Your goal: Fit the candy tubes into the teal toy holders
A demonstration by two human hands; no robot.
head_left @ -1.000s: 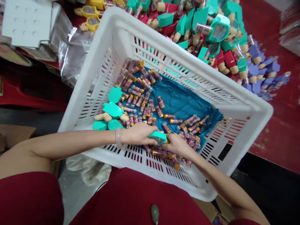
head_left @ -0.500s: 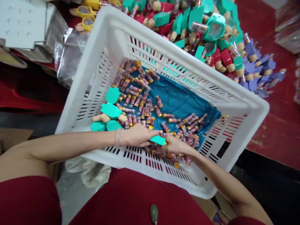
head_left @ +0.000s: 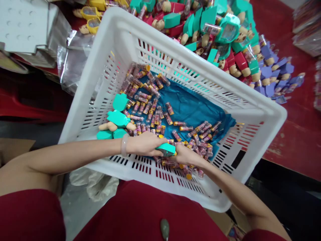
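Observation:
Over the near side of a white slotted basket (head_left: 200, 67), my left hand (head_left: 144, 144) is closed round a turquoise plastic piece (head_left: 167, 149). My right hand (head_left: 184, 155) is closed at the right end of that piece, beside a bit of yellow; what its fingers pinch there is mostly hidden. Below and around both hands lie many small clear tubes with yellow caps (head_left: 169, 108), on a blue plastic sheet (head_left: 190, 103). Several turquoise figure pieces (head_left: 117, 117) rest in the basket's left end, near my left wrist.
Behind the basket, turquoise, red and purple toy figures (head_left: 228, 30) are heaped on a red table (head_left: 281, 140). Yellow figures (head_left: 91, 23) lie at the back left. White trays (head_left: 27, 25) and clear plastic bags (head_left: 75, 63) stand left; wrapped packs (head_left: 308, 30) are far right.
The turquoise piece has turned in my hands and shows a broader face. Both hands have shifted very slightly left.

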